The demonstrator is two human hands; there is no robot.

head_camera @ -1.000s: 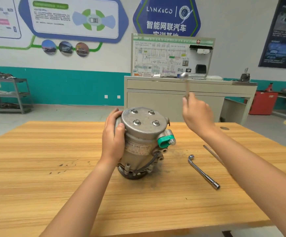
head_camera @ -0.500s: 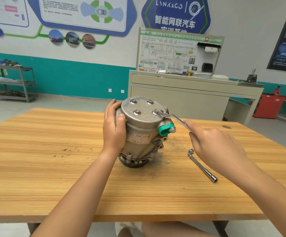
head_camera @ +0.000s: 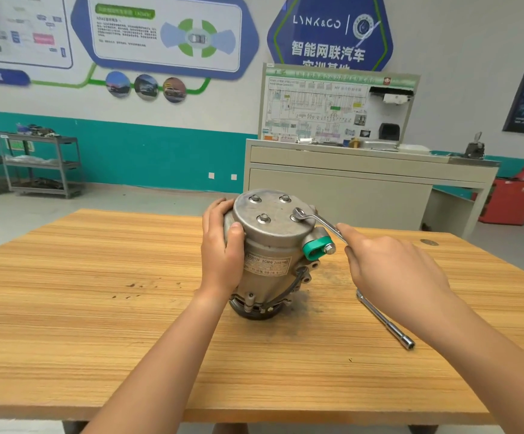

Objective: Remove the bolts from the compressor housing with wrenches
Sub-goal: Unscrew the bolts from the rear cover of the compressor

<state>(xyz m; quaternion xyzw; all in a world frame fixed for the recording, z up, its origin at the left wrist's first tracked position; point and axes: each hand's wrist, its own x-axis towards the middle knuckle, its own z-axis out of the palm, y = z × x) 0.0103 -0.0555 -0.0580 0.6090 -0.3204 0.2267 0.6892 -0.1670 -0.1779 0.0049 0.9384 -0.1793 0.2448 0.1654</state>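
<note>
Wrench (head_camera: 317,221) now seated on bolt (head_camera: 295,217), lowered from air; right hand (head_camera: 392,270) grips handle, left hand (head_camera: 221,258) clasps housing (head_camera: 273,245). Loosening can begin.

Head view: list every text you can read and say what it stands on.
"LYNK&CO": blue wall sign.
"智能网联汽车": the same sign, below the brand; the line under it is cut off.
"SGMW-": label on the compressor; its digits are too blurred to trust.
Too small or blurred to read: wall posters, wiring-diagram board.
</note>
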